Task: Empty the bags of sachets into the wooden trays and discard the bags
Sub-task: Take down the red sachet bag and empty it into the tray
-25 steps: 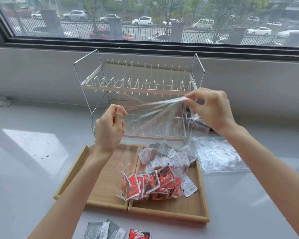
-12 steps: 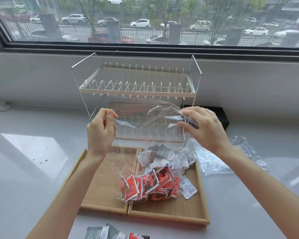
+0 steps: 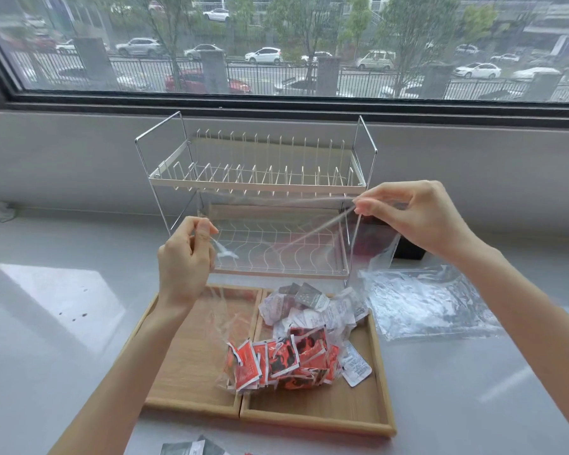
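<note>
Two hands (image 3: 184, 257) (image 3: 418, 215) pinch clear bag (image 3: 276, 231) | red sachets (image 3: 283, 359) inside | over trays (image 3: 316, 418)

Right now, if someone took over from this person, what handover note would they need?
Left hand and right hand each pinch the mouth of a clear bag, stretched open above the wooden trays.
Red sachets sit at the bag's bottom, over both trays.
Grey and white sachets already lie in the right tray; one empty bag lies to its right.
Left: tip out the red ones, discard bags.
</note>
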The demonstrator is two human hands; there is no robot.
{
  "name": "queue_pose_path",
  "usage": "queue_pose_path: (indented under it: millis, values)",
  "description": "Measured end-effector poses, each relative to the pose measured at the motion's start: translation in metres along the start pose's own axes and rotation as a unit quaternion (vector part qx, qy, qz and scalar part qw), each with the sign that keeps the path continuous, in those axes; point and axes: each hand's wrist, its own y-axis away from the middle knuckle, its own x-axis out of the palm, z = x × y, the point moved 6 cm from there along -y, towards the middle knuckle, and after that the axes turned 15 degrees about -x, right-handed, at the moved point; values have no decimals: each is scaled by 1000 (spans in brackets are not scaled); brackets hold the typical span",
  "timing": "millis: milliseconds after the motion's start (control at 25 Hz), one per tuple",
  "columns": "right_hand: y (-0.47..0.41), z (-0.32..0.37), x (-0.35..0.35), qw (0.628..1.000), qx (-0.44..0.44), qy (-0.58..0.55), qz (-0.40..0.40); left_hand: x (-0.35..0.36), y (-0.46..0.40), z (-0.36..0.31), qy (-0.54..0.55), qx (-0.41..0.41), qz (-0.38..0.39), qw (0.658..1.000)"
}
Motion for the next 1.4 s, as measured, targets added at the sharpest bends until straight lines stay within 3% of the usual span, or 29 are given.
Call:
queue_pose_path:
  millis: [120,400,600,800,920,1040,1120,1240,1400]
  values:
    - [14,-12,6,997,40,-35,53,0,-2,4,10,-11,2,1000]
    - [33,-34,20,963,151,-222,-18,3,-6,4,74,-31,28,996]
    - [87,-57,81,903,248,-342,81,6,-9,10,130,-81,37,987]
    - [152,-62,148,875,326,-278,224,23,-2,28,186,-165,257,934]
    - [162,-65,167,886,344,-238,201,29,27,62,96,-184,341,917]
    - [167,-65,174,887,357,-231,181,39,73,103,-2,-239,414,878]
    - [174,-66,179,890,363,-201,187,45,95,123,-49,-259,411,873]
    - [179,-65,181,903,363,-167,156,52,102,139,-52,-258,340,903]
    - [181,-58,184,920,355,-128,108,55,102,154,-45,-274,287,917]
